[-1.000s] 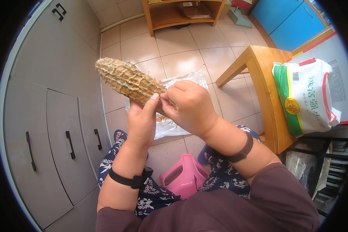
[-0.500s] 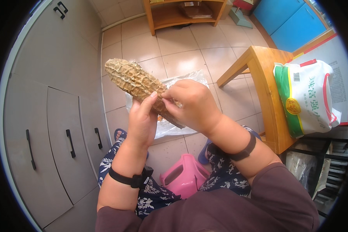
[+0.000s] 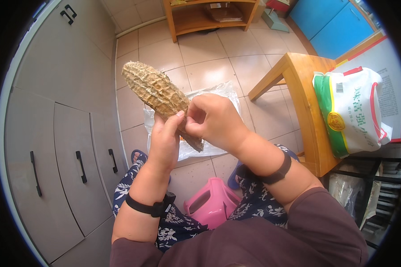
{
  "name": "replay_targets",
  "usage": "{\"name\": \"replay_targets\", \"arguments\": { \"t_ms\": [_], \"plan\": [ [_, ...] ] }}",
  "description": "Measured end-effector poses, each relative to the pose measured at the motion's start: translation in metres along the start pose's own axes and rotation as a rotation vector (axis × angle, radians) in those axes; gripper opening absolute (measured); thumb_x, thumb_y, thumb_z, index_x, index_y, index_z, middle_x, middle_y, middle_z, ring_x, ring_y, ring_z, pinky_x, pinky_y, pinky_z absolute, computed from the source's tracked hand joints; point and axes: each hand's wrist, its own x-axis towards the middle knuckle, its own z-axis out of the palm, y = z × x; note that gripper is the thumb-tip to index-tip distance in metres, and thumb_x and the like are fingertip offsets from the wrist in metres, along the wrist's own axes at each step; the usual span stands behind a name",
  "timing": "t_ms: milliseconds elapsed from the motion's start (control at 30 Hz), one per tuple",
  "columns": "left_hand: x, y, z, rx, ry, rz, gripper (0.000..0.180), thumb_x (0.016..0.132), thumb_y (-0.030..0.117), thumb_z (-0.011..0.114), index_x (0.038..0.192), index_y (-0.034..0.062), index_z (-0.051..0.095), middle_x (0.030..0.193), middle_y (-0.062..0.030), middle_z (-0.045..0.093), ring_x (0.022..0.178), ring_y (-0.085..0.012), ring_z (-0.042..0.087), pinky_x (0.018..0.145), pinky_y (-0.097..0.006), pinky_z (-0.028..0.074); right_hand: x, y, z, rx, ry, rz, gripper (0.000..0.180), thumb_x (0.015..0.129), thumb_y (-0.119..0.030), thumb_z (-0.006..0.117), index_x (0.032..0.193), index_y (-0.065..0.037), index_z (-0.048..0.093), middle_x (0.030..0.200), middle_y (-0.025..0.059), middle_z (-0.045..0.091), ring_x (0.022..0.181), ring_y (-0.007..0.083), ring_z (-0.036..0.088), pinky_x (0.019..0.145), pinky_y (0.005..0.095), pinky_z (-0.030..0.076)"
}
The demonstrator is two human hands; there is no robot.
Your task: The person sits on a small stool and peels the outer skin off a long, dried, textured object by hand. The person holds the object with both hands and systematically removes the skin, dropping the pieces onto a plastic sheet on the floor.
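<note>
A long dried loofah point(image 3: 153, 89), tan-brown with a wrinkled, ridged skin, is held slantwise in front of me, its thick end up to the left. My left hand point(image 3: 165, 138) is closed round its lower part from below, thumb on top. At its right edge my right hand point(image 3: 216, 120) is closed in a pinch, thumb and forefinger against the skin. The exact bit between those fingertips is too small to make out. Under the loofah a white plastic sheet point(image 3: 225, 91) lies on the floor, partly covered by my hands.
A pink plastic stool point(image 3: 214, 202) stands between my legs. Grey cabinets point(image 3: 35, 133) line the left. At right, a wooden stool point(image 3: 305, 102) bears a white and green bag point(image 3: 356, 111), above a black rack point(image 3: 370, 178). A wooden shelf point(image 3: 214, 22) stands ahead.
The loofah has turned a little steeper and rolled, its lower tip swinging left. My right fingers have drawn into a tighter pinch at its edge. The left hand keeps its hold.
</note>
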Motion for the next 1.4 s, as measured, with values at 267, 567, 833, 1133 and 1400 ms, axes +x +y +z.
{"name": "replay_targets", "arguments": {
  "t_ms": [267,567,833,1133,1400],
  "plan": [
    [0.002,0.005,-0.004,-0.163,0.021,-0.106,0.041,0.101,0.018,0.054,0.138,0.0000,0.053,0.135,-0.0110,0.062,0.128,-0.0250,0.057,0.114,-0.042,0.039,0.005,-0.001,-0.003,-0.025,0.007,0.036,0.011,0.079,-0.006,0.074,0.085,0.001,0.069,0.074,0.0097,0.069,0.066,0.0148,0.067,0.064,0.0285,0.054],
    [0.005,0.020,-0.013,-0.379,-0.006,-0.203,0.044,0.098,0.025,0.055,0.132,-0.0022,0.059,0.127,-0.0182,0.068,0.121,-0.0314,0.062,0.112,-0.046,0.043,0.012,0.006,-0.017,0.119,0.102,0.195,0.013,0.080,-0.009,0.077,0.082,0.000,0.069,0.073,0.0109,0.071,0.066,0.0168,0.070,0.064,0.0302,0.057],
    [0.007,0.022,-0.017,-0.496,-0.008,-0.193,0.045,0.098,0.027,0.055,0.133,-0.0002,0.058,0.126,-0.0181,0.067,0.120,-0.0322,0.062,0.112,-0.046,0.045,0.012,0.004,-0.014,0.170,0.075,0.199,0.014,0.081,-0.014,0.077,0.087,-0.002,0.073,0.073,0.0104,0.071,0.067,0.0185,0.070,0.064,0.0312,0.056],
    [0.005,0.017,-0.011,-0.440,-0.133,-0.124,0.041,0.112,0.026,0.046,0.146,0.0018,0.048,0.143,-0.0112,0.058,0.133,-0.0271,0.054,0.114,-0.042,0.043,-0.001,-0.007,0.014,-0.054,0.068,-0.020,0.067,0.078,-0.019,0.090,0.135,0.003,0.062,0.115,0.0205,0.069,0.103,0.0298,0.070,0.088,0.0371,0.057],
    [0.004,0.011,-0.009,-0.293,-0.038,-0.056,0.043,0.107,0.026,0.060,0.143,0.0056,0.049,0.137,-0.0076,0.060,0.125,-0.0227,0.058,0.108,-0.040,0.048,-0.004,-0.002,0.017,0.156,0.057,-0.006,0.061,0.082,-0.012,0.084,0.138,0.000,0.062,0.113,0.0218,0.072,0.099,0.0322,0.071,0.089,0.0365,0.056]
  ]
}}
